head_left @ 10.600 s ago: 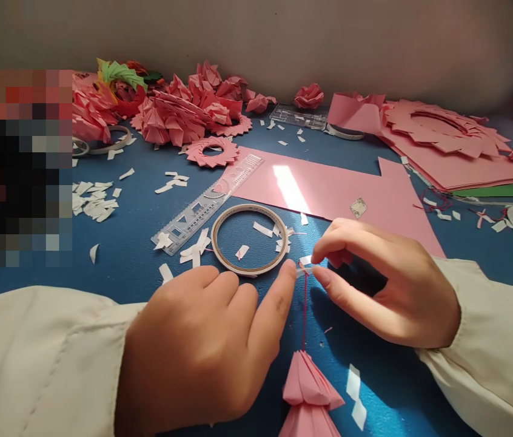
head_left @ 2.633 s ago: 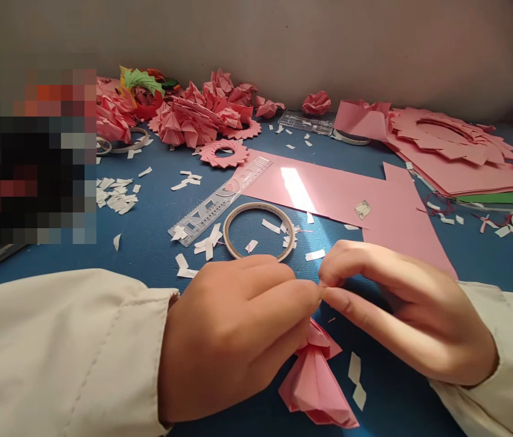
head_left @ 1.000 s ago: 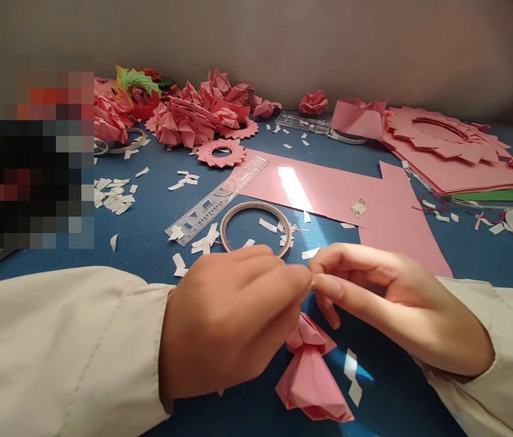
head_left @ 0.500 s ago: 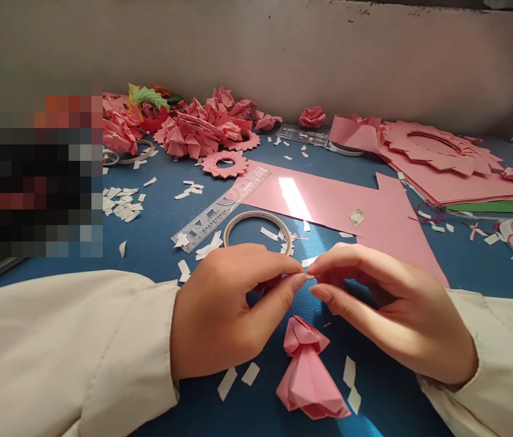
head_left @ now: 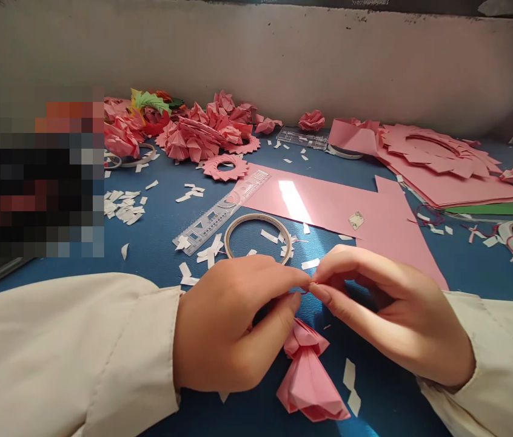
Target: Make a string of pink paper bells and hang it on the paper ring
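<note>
My left hand (head_left: 238, 325) and my right hand (head_left: 393, 315) meet fingertip to fingertip over the blue table. A short bit of red thread (head_left: 304, 293) shows between them. The right thumb and forefinger pinch it. My left hand has its fingers bent round the thread, its forefinger tip touching the right fingertips; the exact grip is partly hidden. Just below the hands lies a folded pink paper flower (head_left: 313, 382), narrow at the top and flaring toward me, its upper end close to my left thumb.
A tape ring (head_left: 258, 217) and a clear ruler (head_left: 220, 212) lie beyond my hands. Pink paper sheets (head_left: 329, 203) spread behind. Folded pink paper pieces (head_left: 193, 136) are heaped at the back left. White paper scraps (head_left: 124, 206) are scattered about. A blurred patch covers the left edge.
My right thumb and forefinger, apart before, have closed together. The left thumb has drawn down a little from its forefinger. The paper flower has hardly moved.
</note>
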Tool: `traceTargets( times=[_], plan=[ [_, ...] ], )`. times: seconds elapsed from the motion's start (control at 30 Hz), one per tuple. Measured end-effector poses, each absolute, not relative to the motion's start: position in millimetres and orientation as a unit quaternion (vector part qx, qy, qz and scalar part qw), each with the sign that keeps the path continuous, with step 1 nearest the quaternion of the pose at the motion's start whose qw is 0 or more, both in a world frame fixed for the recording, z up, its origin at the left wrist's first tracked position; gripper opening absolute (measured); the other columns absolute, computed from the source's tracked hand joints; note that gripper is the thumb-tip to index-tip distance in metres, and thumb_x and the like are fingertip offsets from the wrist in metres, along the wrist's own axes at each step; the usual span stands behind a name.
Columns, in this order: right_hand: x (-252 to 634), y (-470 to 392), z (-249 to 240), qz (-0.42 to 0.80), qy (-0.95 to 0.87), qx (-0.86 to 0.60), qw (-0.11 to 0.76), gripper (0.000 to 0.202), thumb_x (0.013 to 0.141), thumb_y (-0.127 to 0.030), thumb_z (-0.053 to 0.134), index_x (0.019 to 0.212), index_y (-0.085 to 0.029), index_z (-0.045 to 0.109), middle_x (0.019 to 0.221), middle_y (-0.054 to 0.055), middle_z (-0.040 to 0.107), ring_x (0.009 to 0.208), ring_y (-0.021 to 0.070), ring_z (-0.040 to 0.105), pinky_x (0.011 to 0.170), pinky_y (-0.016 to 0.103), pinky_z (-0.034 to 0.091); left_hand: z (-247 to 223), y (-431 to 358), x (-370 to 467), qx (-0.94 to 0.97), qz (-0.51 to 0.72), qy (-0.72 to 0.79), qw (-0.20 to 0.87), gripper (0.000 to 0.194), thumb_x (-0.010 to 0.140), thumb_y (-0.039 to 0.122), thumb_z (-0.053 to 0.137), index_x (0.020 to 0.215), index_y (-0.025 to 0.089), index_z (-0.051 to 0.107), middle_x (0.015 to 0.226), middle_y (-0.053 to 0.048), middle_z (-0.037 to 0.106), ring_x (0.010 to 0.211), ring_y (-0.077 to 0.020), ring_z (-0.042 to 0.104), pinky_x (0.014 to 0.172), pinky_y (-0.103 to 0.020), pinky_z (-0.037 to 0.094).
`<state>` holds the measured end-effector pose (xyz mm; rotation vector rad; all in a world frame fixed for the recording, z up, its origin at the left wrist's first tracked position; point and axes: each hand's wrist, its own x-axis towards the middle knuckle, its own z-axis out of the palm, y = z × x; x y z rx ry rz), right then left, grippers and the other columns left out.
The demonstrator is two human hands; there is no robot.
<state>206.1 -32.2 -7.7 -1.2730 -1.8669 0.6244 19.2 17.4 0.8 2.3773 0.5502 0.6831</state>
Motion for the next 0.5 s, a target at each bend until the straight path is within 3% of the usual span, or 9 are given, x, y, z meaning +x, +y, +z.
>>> traceTargets(
  times=[0.23,0.37,0.5],
  plan=[
    [207.2,-33.7,-11.3,0.267,-0.723,-0.509,0.384,0.013,0.082,-0.023,0.059,0.091,-0.023,0.051,0.069,-0.003,0.057,0.056,0.0088,0.055,0.049,0.020,0.045,0.9,16.2,17.1,0.888,0.240,0.170,0.354,0.024,0.081,0.003,0.039,0.089,0.012,0.060,0.069,-0.003,0.061,0.060,-0.0119,0.052,0.058,-0.024,0.038],
    [208.6,-31.4,-12.1,0.270,-0.753,-0.467,0.378,0.007,0.085,-0.026,0.056,0.090,-0.022,0.055,0.072,-0.002,0.059,0.057,0.0082,0.053,0.050,0.020,0.045,2.1,14.7,17.1,0.878,0.217,0.170,0.392,0.024,0.079,0.005,0.042,0.091,0.015,0.060,0.066,-0.001,0.061,0.059,-0.0116,0.054,0.058,-0.022,0.039],
    [207.6,-30.1,-10.7,0.212,-0.782,-0.419,0.410,0.012,0.084,-0.018,0.057,0.096,-0.021,0.060,0.078,0.001,0.066,0.063,0.0090,0.060,0.056,0.018,0.049,0.2,14.3,16.7,0.870,0.236,0.187,0.391,0.018,0.080,0.010,0.042,0.078,0.016,0.059,0.065,-0.002,0.061,0.061,-0.0130,0.056,0.059,-0.022,0.040]
  ],
)
